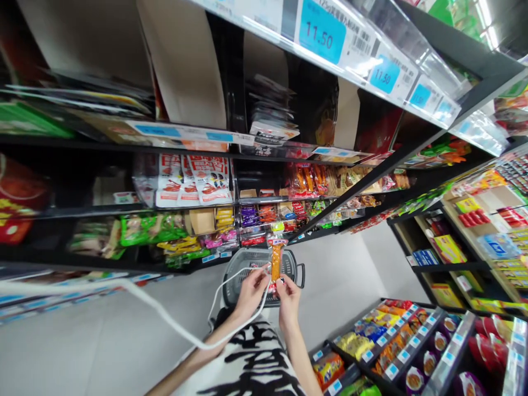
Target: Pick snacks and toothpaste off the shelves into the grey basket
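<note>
A slim clear packet with an orange-brown snack [276, 260] inside is held upright between my hands. My right hand [289, 297] pinches its lower end. My left hand [251, 290] is closed, with its fingertips at the packet's left edge. Below the packet is a grey plastic shopping basket [231, 279] with a dark handle on its right side. Something red and white lies inside the basket, mostly hidden by my hands and the packet. A white cord [160, 311] loops across the view and passes close to my hands.
Shelves of packaged snacks rise in front, with red-and-white pouches [193, 179] and green bags [152, 228]. A shelf edge with price tags [322, 34] juts overhead. Slanted bins of snacks [371, 335] stand at the lower right. Grey floor [338, 269] runs between the displays.
</note>
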{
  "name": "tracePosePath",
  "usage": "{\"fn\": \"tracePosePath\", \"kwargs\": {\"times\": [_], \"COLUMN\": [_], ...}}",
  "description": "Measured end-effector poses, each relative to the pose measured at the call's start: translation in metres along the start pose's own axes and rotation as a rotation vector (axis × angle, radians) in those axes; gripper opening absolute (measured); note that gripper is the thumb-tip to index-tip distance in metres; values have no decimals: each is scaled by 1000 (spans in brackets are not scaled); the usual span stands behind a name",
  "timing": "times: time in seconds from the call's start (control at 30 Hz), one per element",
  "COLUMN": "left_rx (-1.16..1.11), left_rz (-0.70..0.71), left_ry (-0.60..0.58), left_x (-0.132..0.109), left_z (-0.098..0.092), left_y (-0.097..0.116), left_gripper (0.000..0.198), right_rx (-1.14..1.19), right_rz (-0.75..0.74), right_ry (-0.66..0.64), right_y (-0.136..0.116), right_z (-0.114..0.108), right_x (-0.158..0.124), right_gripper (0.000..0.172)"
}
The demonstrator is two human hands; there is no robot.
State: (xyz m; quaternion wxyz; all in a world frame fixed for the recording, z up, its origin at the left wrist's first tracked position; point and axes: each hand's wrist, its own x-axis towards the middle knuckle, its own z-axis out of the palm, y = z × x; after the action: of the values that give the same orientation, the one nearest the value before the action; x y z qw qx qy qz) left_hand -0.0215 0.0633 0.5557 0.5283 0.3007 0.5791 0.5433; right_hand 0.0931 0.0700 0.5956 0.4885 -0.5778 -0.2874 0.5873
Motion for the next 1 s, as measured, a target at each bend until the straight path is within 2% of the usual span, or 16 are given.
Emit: {"fn": "tracePosePath", "kwargs": {"times": [0.27, 0.47, 0.63, 0.8, 0.9, 1.0], "left_rx": [73, 61, 14, 28, 81, 111], "left_rz": [111, 158, 168, 146, 104, 94], "left_ry": [-53, -22, -12, -154, -276, -338], "left_x": [12, 21, 15, 5, 2, 1], "left_z": [17, 19, 18, 10, 5, 3], "left_y": [30, 45, 58, 49, 40, 34], "left_gripper": [48, 55, 58, 50, 39, 32], "right_rx": [-4, 15, -15, 14, 62, 81], "right_rz": [-57, -105, -165, -255, -295, -340], "right_ry": [-8, -82, -106, -114, -65, -15], "right_y": [-13, -31, -42, -66, -87, -109], "right_z": [-4, 8, 18, 20, 17, 14], "right_x": [7, 18, 31, 62, 93, 128], "right_gripper": [48, 48, 45, 47, 50, 54]}}
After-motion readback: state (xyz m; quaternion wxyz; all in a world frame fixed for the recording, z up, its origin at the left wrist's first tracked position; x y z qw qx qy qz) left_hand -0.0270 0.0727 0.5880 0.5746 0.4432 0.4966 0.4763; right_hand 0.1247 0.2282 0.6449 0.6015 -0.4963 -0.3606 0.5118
